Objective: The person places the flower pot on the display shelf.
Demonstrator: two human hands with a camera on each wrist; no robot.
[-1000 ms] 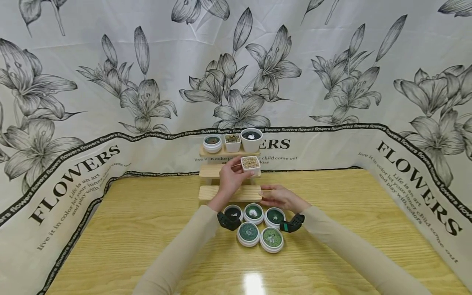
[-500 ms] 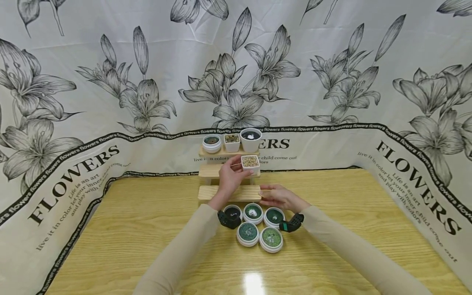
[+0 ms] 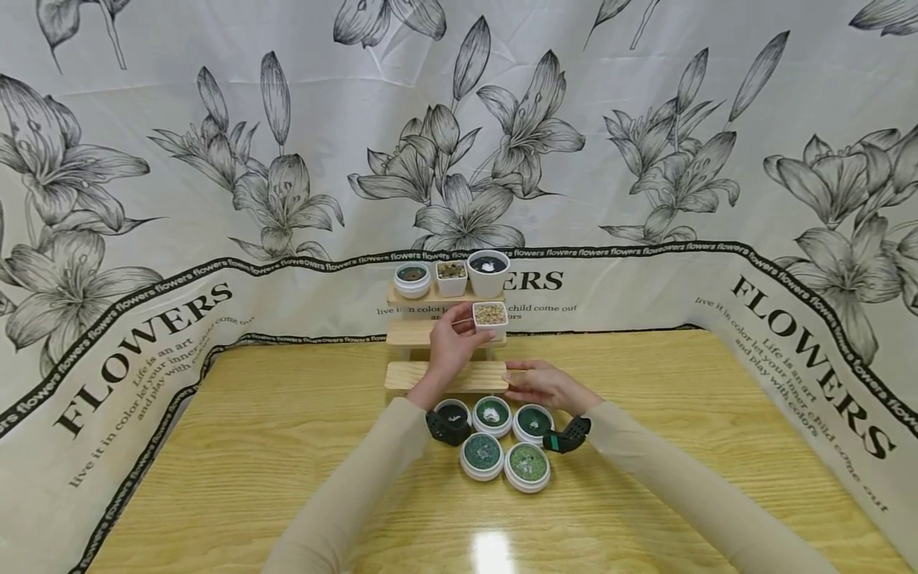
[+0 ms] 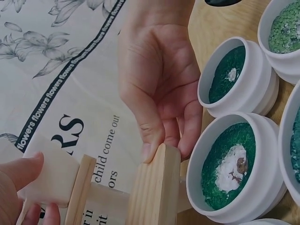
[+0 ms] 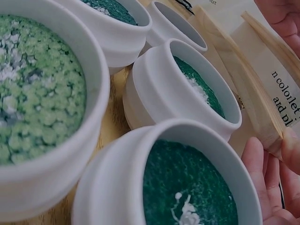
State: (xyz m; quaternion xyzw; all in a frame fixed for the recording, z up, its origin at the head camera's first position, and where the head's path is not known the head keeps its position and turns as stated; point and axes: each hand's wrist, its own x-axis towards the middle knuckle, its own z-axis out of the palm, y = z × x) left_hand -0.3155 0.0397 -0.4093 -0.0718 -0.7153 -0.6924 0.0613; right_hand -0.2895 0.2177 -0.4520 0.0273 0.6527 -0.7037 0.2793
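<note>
My left hand [image 3: 453, 351] holds a small square white pot [image 3: 491, 319] filled with beige pebbles, at the right end of the middle step [image 3: 409, 332] of a wooden stand. In the left wrist view, the pot's base [image 4: 54, 171] meets that step, while the left fingers [image 4: 23, 171] lie along its side. My right hand [image 3: 543, 385] pinches the right end of the bottom step [image 3: 452, 375], its thumb [image 4: 152, 133] on top and fingers curled below. The right wrist view shows the same grip on the step [image 5: 248, 98], with part of the right hand [image 5: 269, 187] cut off.
On the top step [image 3: 459, 300] stand a round pot [image 3: 413, 281], a square pot [image 3: 452, 279] and a larger round pot [image 3: 489, 275]. Several round white pots with green or dark tops, including a light green one [image 3: 528, 464], crowd the table [image 3: 287, 446] before the stand.
The pebble pot and my left hand have shifted slightly to the right. My right hand keeps its grip on the bottom step, and the stand stays put.
</note>
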